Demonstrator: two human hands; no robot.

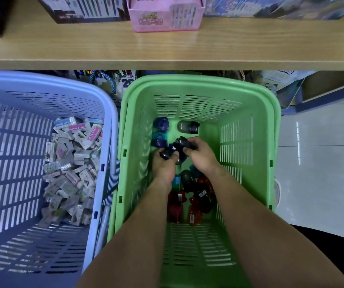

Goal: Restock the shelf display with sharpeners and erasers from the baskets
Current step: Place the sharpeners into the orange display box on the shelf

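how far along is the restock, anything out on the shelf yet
Done: nothing that shows. The wooden shelf carries only display boxes, with no sharpeners or erasers in view.
In hand: both hands are down in the green basket; the left hand grips a dark sharpener, the right hand a second dark sharpener.
Left: the loose sharpeners on that basket's floor and the heap of erasers in the blue basket.

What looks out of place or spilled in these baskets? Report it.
Nothing stands out. Erasers lie heaped in the blue basket, sharpeners in the green basket, where the left hand and right hand each grip one.
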